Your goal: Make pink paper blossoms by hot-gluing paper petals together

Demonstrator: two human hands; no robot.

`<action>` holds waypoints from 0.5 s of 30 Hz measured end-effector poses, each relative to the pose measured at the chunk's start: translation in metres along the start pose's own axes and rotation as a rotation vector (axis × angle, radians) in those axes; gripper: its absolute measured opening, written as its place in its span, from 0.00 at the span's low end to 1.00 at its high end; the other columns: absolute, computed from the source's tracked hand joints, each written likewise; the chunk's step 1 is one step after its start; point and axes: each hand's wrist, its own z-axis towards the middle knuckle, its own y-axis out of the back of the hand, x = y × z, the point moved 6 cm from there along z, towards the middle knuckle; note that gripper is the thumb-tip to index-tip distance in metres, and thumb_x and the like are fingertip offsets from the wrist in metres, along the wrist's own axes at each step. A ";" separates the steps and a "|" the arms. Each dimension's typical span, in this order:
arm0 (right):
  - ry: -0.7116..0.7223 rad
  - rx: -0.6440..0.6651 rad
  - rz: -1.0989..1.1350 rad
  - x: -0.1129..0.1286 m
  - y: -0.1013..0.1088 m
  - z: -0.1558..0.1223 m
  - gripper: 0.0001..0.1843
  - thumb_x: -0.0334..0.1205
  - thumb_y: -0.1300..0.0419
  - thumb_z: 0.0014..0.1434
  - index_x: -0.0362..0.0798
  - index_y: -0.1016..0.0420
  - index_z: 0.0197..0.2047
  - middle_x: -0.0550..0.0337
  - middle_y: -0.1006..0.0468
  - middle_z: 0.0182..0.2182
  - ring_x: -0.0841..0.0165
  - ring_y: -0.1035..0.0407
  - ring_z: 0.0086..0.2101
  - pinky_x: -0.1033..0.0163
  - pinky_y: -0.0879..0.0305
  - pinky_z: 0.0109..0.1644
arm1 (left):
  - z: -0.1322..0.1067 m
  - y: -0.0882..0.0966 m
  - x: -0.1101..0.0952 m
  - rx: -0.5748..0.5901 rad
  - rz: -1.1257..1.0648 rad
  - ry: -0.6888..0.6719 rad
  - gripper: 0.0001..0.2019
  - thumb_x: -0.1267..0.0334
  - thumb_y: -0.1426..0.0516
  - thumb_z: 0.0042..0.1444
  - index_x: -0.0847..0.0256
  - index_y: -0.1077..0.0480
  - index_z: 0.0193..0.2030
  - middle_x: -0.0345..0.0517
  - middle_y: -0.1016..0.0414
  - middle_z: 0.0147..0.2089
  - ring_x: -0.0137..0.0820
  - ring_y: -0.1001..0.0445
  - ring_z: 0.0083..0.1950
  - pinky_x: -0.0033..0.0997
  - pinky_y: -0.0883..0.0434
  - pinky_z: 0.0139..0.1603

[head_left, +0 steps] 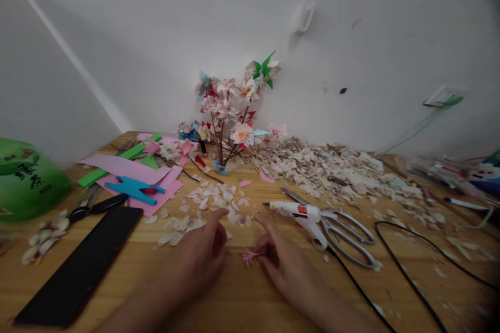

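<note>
My right hand (283, 263) pinches a small pink fringed paper piece (250, 255) by its narrow end, between thumb and finger, low over the table. My left hand (199, 250) is just left of it, index finger stretched forward and the other fingers loosely bent; nothing shows in it. Ahead of both hands lie scattered pale, petal-like papery pieces (205, 199). A white hot glue gun (299, 212) rests right of my right hand, against silver-handled scissors (347, 237). Behind stands a bunch of handmade flowers (230, 99) on thin brown stems in a small clear holder.
Dry papery flakes (324, 171) are heaped at the back right. A black cable (406, 265) loops at right. On the left are a black phone (82, 265), garlic cloves (47, 239), pink paper (128, 166), a blue plastic piece (135, 187) and a green container (29, 182).
</note>
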 end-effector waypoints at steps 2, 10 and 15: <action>0.042 0.034 0.018 0.005 -0.002 -0.001 0.39 0.21 0.49 0.48 0.58 0.47 0.61 0.60 0.21 0.33 0.61 0.26 0.33 0.53 0.30 0.39 | 0.005 0.002 0.004 -0.039 -0.241 0.086 0.26 0.72 0.47 0.46 0.55 0.47 0.52 0.35 0.31 0.31 0.28 0.28 0.27 0.27 0.35 0.27; 0.005 0.029 0.200 0.007 0.004 -0.003 0.41 0.22 0.47 0.43 0.57 0.47 0.60 0.57 0.23 0.41 0.58 0.31 0.46 0.45 0.41 0.53 | 0.011 -0.006 0.009 -0.046 -0.855 0.169 0.22 0.68 0.40 0.45 0.57 0.46 0.44 0.32 0.31 0.28 0.28 0.25 0.28 0.28 0.32 0.30; -0.270 -0.062 0.740 -0.003 -0.006 0.000 0.20 0.40 0.44 0.54 0.56 0.41 0.50 0.61 0.24 0.32 0.63 0.28 0.37 0.54 0.34 0.44 | 0.000 -0.009 -0.013 0.002 -0.712 -0.055 0.20 0.69 0.42 0.50 0.54 0.45 0.48 0.36 0.28 0.30 0.26 0.27 0.30 0.27 0.32 0.32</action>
